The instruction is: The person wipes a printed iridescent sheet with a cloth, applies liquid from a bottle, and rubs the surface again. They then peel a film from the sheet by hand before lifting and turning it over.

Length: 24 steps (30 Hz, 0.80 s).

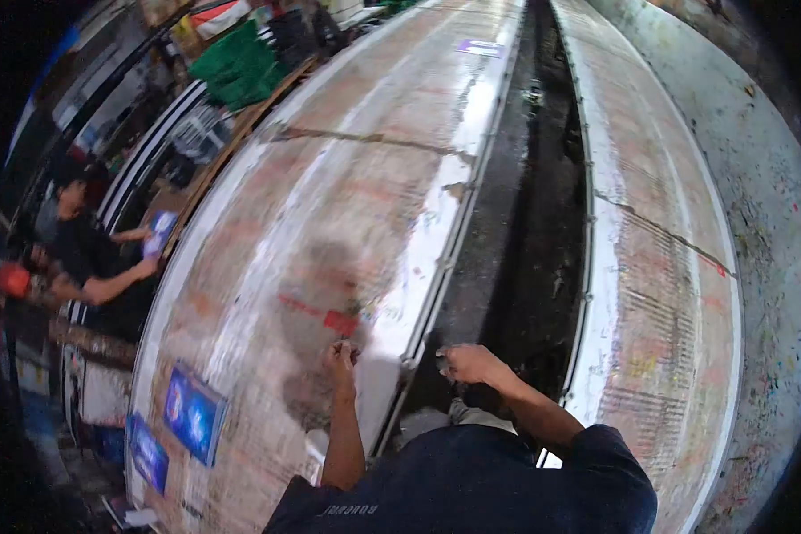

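The left hand (341,358) rests on a long printing table (329,222), its fingers curled together and pinching something small against the surface; what it is cannot be told. Just beyond the fingertips lies a flat red strip (320,314), rectangular, stuck to the tabletop. The top is smooth and glossy, streaked with faded pink and brown stains, and a dark grey blotch spreads around and past the fingers.

The right hand (465,362) hovers over the dark gap (525,222) between this table and a second one (659,267), fingers bunched shut around a small pale scrap (442,359). A metal rail (454,240) with evenly spaced studs runs along the table edge between the two hands.

Well to the left of the left fingers, blue printed sheets (193,414) lie flat near the table's far edge. Beyond that edge another person (89,258) in black holds a blue sheet (160,233).
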{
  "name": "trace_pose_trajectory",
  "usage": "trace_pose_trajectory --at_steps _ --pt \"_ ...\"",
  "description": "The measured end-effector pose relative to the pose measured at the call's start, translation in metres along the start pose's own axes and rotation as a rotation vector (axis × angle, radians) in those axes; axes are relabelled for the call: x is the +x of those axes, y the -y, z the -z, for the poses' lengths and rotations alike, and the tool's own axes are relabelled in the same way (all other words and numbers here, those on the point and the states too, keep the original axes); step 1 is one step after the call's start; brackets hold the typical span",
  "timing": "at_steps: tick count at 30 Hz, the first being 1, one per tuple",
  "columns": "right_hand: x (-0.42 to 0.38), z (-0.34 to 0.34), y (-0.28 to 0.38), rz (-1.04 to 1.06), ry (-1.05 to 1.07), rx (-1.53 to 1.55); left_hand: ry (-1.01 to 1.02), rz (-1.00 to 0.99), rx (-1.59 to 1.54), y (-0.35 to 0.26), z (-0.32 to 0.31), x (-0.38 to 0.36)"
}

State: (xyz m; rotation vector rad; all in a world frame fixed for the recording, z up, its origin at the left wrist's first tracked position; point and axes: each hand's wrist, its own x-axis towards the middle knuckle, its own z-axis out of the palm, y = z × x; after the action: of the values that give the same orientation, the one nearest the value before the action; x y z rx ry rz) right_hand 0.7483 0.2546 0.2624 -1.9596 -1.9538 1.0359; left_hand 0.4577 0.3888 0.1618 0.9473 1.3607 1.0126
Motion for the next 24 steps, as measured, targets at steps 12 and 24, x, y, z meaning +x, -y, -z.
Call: trace_pose_trajectory --at_steps 12,24 --pt "0.06 0.185 -0.309 -0.445 -0.11 0.237 0.08 0.141 -0.004 -0.042 -0.308 0.163" --pt "0.206 0.438 -0.528 -0.587 -0.347 0.416 0.443 -0.033 -0.043 -0.214 -0.8 0.413"
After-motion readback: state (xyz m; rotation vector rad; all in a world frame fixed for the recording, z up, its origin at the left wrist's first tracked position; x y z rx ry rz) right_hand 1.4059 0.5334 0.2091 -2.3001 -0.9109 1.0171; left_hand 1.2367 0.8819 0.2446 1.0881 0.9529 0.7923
